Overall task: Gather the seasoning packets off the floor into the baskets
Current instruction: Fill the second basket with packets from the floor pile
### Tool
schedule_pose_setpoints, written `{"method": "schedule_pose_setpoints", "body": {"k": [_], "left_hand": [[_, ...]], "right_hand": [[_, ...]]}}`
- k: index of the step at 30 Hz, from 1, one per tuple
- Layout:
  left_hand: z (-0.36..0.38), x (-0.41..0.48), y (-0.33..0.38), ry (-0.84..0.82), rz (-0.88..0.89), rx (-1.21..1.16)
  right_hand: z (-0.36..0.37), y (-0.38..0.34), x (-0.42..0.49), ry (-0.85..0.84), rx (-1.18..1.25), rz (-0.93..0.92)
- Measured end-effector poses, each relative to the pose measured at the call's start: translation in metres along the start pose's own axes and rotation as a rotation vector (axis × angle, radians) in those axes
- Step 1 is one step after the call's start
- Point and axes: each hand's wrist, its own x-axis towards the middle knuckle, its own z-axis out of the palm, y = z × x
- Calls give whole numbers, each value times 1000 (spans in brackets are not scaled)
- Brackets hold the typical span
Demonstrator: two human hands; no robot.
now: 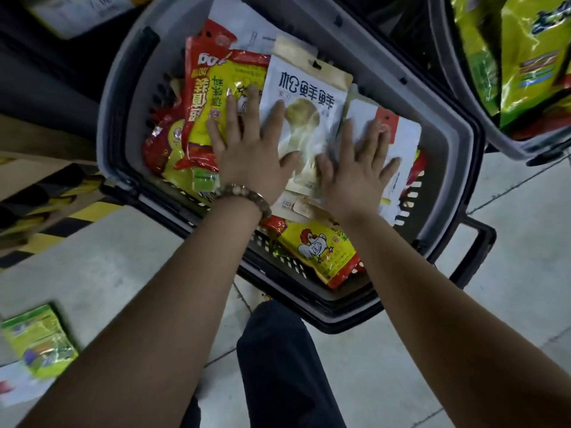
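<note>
My flat left hand (253,162) and right hand (355,176) press heaped packets (306,97) in the basket (401,72); slick ones may spill.

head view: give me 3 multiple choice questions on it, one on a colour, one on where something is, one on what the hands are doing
1. What colour is the near basket?
A. blue
B. grey
C. red

2. Where does the loose green packet lie?
A. in that basket
B. on a shelf
C. on the floor

3. How are the left hand and right hand placed?
A. flat on the packets in the basket
B. gripping its handle
C. hanging idle

Answers:
1. B, its rim and walls are grey.
2. C, it lies on the tiles at lower left, outside the basket.
3. A, the fingers of both hands are straight and spread over the packets.
</note>
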Motion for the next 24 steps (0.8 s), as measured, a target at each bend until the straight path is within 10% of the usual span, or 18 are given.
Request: {"method": "schedule_pose_setpoints", "body": {"k": [14, 24], "left_hand": [[-32, -27, -21, 52, -18, -198], [-26, -246, -189, 309, -488, -624]], "right_hand": [[-36, -14, -4, -145, 46, 10], [-15, -162, -155, -132, 321, -469]]}}
